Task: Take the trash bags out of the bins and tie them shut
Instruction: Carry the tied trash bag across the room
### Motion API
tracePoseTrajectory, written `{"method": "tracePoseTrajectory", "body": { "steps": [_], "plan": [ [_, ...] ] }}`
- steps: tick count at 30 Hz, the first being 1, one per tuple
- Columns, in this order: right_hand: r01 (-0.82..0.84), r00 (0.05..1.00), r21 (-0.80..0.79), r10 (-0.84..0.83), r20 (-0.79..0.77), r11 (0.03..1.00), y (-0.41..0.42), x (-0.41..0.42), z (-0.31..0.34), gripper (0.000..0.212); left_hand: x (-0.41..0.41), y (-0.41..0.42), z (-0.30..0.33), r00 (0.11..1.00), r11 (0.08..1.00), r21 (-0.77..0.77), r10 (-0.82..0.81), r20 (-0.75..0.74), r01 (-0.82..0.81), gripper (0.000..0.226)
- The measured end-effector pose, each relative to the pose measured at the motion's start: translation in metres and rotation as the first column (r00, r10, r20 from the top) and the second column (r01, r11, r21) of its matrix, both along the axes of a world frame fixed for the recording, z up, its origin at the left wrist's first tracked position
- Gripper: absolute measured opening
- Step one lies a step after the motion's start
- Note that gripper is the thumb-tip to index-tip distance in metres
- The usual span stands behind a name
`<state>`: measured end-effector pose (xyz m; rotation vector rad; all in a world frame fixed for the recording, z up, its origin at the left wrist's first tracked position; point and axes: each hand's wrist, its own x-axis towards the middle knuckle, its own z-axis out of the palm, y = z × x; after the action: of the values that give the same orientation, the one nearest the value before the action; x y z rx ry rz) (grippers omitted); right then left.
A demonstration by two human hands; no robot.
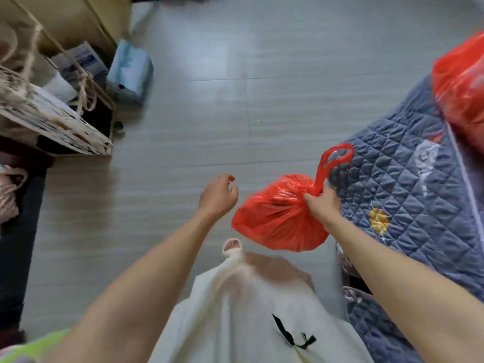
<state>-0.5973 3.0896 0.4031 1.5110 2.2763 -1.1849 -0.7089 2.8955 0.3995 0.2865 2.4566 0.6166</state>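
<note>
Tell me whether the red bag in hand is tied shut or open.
Gathered shut, though a knot cannot be confirmed: the right hand grips the red bag at its bunched neck, handle loops sticking up above the fist.

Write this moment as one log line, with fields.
right hand: grips red bag neck | left hand: free, holds nothing | bag: in the air, handles up

Bare forearms, a cream skirt (248,318) with black tie (288,334), a pale sandal (231,248)
</note>
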Motion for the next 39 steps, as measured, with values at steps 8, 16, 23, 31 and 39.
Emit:
{"method": "tracePoseTrajectory", "body": {
  "steps": [8, 16, 23, 31, 39],
  "plan": [
    [0.170, 0.983, -0.038, -0.172, -0.059, 0.985, 0.177, -0.205, 0.016, 0.033, -0.210, 0.195, 0.015, 0.990, 0.990, 0.003, -0.141, -0.009, 0.141, 0.036],
    [0.271, 0.958, -0.034, -0.273, -0.089, 0.962, 0.363, -0.361, 0.045, 0.036, -0.391, 0.406, 0.039, 0.973, 0.976, 0.021, -0.216, -0.083, 0.218, 0.036],
    [0.461, 0.878, -0.040, -0.462, -0.124, 0.887, 0.550, -0.493, 0.053, 0.031, -0.543, 0.596, 0.049, 0.930, 0.934, 0.041, -0.349, -0.113, 0.355, 0.036],
    [0.678, 0.732, -0.020, -0.677, -0.080, 0.735, 0.764, -0.580, 0.026, 0.029, -0.686, 0.844, 0.065, 0.832, 0.836, 0.060, -0.531, -0.160, 0.545, 0.036],
    [0.772, 0.626, -0.065, -0.774, -0.099, 0.632, 0.983, -0.653, 0.054, 0.015, -0.748, 1.112, 0.066, 0.714, 0.720, 0.039, -0.678, -0.172, 0.693, 0.036]
  ]
}}
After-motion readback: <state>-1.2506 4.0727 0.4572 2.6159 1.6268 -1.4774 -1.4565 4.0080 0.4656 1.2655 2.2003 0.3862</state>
